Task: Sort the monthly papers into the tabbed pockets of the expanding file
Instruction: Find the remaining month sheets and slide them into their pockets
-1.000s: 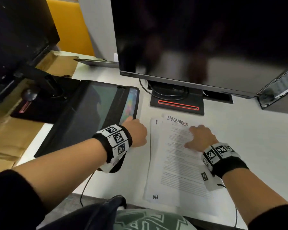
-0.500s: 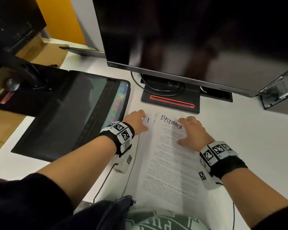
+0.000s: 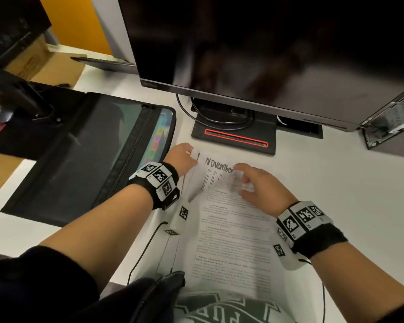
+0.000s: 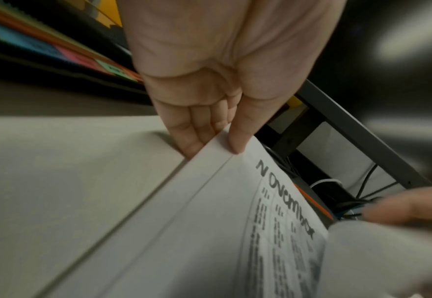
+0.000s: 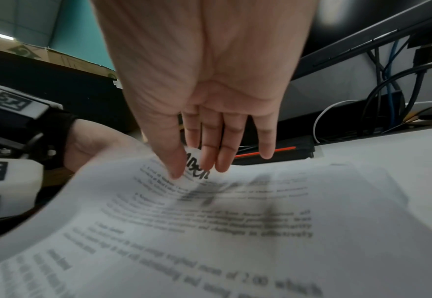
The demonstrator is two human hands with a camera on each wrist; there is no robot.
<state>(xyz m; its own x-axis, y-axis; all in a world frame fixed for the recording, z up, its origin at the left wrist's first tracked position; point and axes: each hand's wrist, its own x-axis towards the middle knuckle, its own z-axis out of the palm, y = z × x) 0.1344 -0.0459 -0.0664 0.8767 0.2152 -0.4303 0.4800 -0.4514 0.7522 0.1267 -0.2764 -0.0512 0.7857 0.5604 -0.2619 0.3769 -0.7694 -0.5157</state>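
Observation:
A stack of printed papers (image 3: 233, 241) lies on the white desk in front of me. My right hand (image 3: 241, 176) pinches the upper edge of the top sheet (image 5: 210, 221) between thumb and fingers and curls it back. Under it shows a sheet headed "November" (image 3: 217, 166), also plain in the left wrist view (image 4: 281, 201). My left hand (image 3: 191, 155) pinches the stack's top-left corner, thumb on top and fingers beneath (image 4: 212, 147). The black expanding file (image 3: 79, 155) lies to the left, with its coloured tabs (image 3: 159, 136) showing along its right side.
A large dark monitor (image 3: 266, 54) stands behind the papers on a black base (image 3: 233, 136) with cables. A small computer case (image 3: 392, 127) is at the right. A black monitor arm (image 3: 21, 101) and a cardboard box (image 3: 44, 64) are at the left.
My left hand moved from beside the file to the stack's top-left corner. My right hand peeled the "December" sheet's top edge back, uncovering the "November" sheet.

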